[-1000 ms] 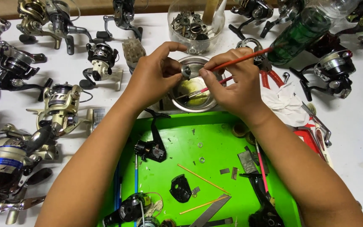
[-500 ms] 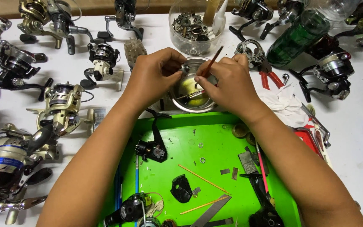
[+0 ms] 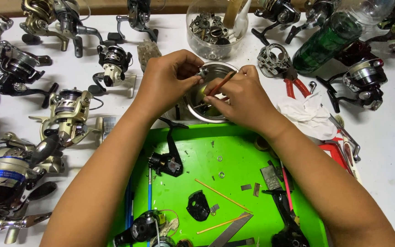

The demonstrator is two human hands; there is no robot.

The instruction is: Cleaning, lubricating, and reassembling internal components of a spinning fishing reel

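My left hand (image 3: 172, 77) pinches a small metal reel part (image 3: 202, 72) over a round steel bowl (image 3: 193, 107). My right hand (image 3: 241, 98) grips a thin red-handled brush (image 3: 221, 83), its tip angled down beside the part above the bowl. Both hands meet above the bowl, which sits at the far edge of a bright green tray (image 3: 234, 155). On the tray lie a black reel body (image 3: 166, 162), a black cover plate (image 3: 198, 206), small washers and thin wooden sticks.
Several fishing reels (image 3: 69, 114) crowd the white table on the left and along the back. A clear jar of metal parts (image 3: 213, 27), a green bottle (image 3: 328, 43), red pliers (image 3: 293, 84) and a white cloth (image 3: 309, 114) lie behind and to the right.
My right hand has swung the brush from lying level, pointing right, to tipping down into the bowl. Both hands have drawn closer together over the bowl.
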